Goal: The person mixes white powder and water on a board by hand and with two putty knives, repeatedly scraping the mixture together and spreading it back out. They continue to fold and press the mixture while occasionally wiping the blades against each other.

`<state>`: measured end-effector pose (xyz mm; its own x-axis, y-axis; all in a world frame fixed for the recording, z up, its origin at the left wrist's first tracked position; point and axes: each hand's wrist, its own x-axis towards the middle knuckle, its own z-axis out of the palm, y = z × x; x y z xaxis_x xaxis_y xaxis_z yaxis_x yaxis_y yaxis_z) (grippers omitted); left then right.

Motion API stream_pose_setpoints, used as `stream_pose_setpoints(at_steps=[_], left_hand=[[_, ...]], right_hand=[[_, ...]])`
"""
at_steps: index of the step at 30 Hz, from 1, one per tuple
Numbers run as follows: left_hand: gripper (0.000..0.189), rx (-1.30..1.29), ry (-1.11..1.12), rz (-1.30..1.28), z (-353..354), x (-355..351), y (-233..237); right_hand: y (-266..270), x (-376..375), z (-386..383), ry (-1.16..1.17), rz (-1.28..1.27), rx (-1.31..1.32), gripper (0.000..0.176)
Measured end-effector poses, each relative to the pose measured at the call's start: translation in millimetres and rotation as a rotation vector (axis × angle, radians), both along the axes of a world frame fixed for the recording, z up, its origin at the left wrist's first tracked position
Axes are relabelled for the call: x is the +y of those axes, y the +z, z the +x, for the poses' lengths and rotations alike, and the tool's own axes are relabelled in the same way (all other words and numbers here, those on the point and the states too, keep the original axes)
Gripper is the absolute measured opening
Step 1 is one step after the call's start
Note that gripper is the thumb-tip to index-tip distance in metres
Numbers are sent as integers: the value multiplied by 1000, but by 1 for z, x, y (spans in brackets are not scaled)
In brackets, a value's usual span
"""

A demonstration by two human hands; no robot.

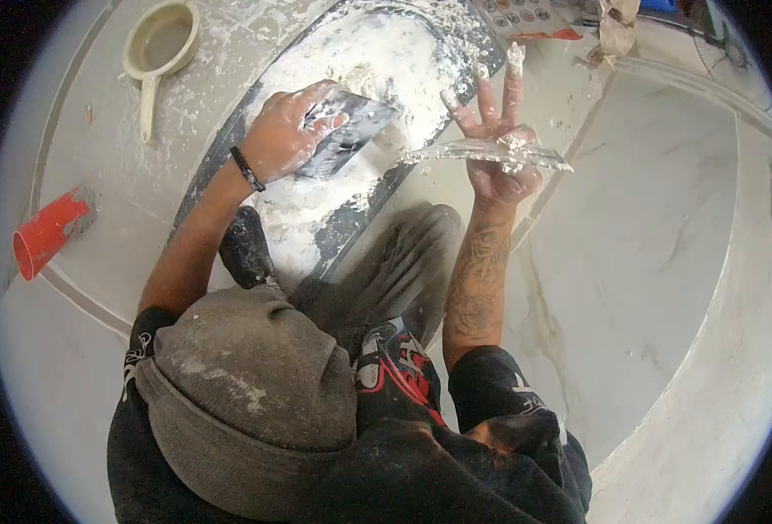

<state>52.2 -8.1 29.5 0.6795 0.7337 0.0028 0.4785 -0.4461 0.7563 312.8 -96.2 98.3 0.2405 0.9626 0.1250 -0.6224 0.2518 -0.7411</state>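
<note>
My left hand (290,131), with a black band at the wrist, grips a dark flat blade (351,131) smeared with white paste. Under the blade is a long dark tray (342,236) covered in white, wet-looking paste (316,65). To the right of the tray, my right hand (504,157) is raised, three fingers spread and coated with paste. Across its palm lies a long thin tool (543,158), seen nearly edge-on, with lumps of paste on it. The thumb and another finger seem to hold this tool, but its handle is hidden.
A pale round scoop with a handle (147,105) lies at the upper left. A red cup (50,234) rests on its side at the far left. Paper packaging (534,17) and a fan (722,52) are at the top right. Paste spatters mark the floor (185,96).
</note>
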Motion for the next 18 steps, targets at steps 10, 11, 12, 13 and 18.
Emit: stream_pose_setpoints(at_steps=[10, 11, 12, 13, 18], left_hand=[[47, 87, -228, 45, -1, 9, -7], [45, 96, -222, 47, 0, 9, -5], [45, 96, -223, 52, 1, 9, -2], [44, 148, -222, -32, 3, 11, 3], [43, 173, -253, -102, 6, 16, 11]], right_hand=[[-2, 5, 4, 120, 46, -110, 15], [-2, 5, 3, 124, 47, -87, 15], [-1, 4, 2, 127, 53, -64, 15], [-1, 5, 2, 127, 52, -63, 15], [3, 9, 0, 163, 56, -95, 15]])
